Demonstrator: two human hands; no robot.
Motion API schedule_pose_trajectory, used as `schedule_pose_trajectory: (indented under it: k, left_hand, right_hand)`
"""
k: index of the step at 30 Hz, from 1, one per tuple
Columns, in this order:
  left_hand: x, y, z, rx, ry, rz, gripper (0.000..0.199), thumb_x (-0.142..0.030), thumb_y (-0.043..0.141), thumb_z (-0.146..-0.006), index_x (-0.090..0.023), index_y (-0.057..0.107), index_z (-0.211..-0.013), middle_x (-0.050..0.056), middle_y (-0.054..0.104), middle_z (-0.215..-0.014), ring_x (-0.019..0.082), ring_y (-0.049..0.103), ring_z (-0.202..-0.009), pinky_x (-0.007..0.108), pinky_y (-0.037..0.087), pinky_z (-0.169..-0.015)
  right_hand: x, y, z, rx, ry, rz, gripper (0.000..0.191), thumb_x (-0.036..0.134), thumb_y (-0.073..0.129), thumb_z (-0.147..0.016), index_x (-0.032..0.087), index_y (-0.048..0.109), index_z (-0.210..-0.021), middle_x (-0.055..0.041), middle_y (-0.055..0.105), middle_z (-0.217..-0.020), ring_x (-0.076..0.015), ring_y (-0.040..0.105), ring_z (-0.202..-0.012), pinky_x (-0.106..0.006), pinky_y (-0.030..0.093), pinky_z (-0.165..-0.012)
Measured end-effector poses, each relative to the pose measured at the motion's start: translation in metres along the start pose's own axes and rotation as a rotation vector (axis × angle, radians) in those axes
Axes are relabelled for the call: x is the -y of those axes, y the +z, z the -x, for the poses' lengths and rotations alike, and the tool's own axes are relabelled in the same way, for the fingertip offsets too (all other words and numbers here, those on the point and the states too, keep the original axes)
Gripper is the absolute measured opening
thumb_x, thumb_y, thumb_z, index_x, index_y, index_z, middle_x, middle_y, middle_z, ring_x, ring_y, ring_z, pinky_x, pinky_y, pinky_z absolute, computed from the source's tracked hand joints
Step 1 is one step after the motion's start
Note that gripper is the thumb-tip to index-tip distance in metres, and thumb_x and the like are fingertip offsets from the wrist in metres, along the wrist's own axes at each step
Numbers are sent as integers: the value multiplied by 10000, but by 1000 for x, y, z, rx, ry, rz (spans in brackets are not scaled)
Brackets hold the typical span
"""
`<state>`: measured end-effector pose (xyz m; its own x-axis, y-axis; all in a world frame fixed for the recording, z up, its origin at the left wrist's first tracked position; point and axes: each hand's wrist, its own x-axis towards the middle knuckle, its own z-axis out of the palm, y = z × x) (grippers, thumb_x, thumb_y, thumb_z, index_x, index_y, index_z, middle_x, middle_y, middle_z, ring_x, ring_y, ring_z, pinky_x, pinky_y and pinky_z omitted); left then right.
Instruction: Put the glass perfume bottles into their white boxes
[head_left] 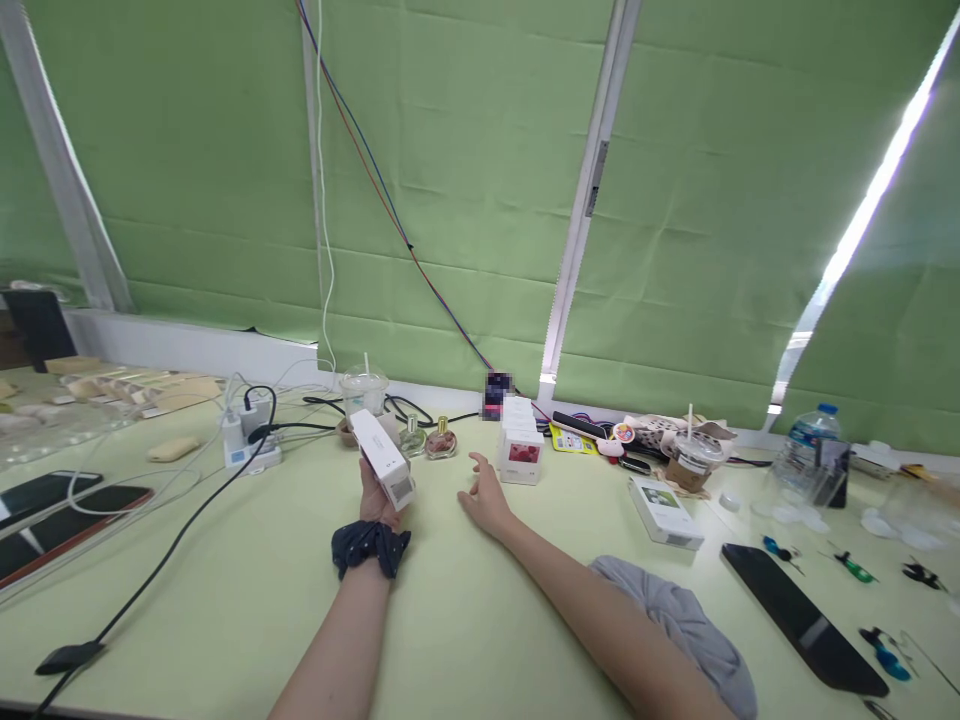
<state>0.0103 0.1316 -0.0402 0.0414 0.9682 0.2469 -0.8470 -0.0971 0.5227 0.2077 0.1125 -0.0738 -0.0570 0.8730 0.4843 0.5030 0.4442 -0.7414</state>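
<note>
My left hand [377,503], with a dark scrunchie [370,549] at the wrist, is wrapped round a white cardboard box [381,455] and holds it tilted above the table. A printed label shows on the box's near end. My right hand [486,497] is over the table with fingers apart and nothing in it. Close beside its fingertips stands a row of white boxes [521,455], the front one with a red picture. Two small glass perfume bottles [441,442] stand behind, between my hands.
On the left lie a power strip [251,458], cables and dark phones [75,520]. To the right are a flat white box [664,512], an iced drink cup [688,463], a grey cloth [679,625], a black phone [802,618] and a water bottle [814,435].
</note>
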Motion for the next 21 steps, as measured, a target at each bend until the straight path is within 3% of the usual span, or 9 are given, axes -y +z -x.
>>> schedule_pose_trajectory:
  k: [4, 8, 16, 21]
  left_hand:
    - [7, -6, -2, -17, 107, 18, 445, -612, 704, -636, -388, 621, -1012, -90, 714, -787, 77, 662, -706, 120, 494, -611]
    - [13, -13, -7, -45, 151, 3, 417, -608, 714, -626, -375, 630, -962, -99, 718, -777, 77, 660, -714, 129, 477, -620]
    - [13, -19, -11, -96, 214, -149, 462, -671, 619, -680, -364, 612, -1025, -47, 721, -809, 120, 657, -755, 164, 452, -549]
    - [17, -8, -9, -137, 175, -141, 416, -649, 582, -722, -377, 614, -1035, -45, 722, -777, 108, 645, -673, 164, 442, -496]
  right_hand:
    - [3, 24, -27, -35, -22, 21, 835, 146, 614, -682, 270, 214, -1405, -107, 403, -1282, -232, 513, -1060, -430, 441, -926]
    - [5, 40, -53, -91, 9, 78, 876, 146, 635, -679, 257, 183, -1422, -110, 405, -1308, -258, 408, -1224, -442, 364, -1011]
    - [11, 56, -82, -148, -2, 138, 851, 156, 667, -674, 291, 248, -1402, -93, 449, -1299, -266, 445, -1194, -416, 384, -958]
    - [15, 60, -85, -84, 15, 222, 747, 100, 629, -710, 328, 329, -1355, -43, 578, -1112, -232, 550, -1045, -386, 394, -912]
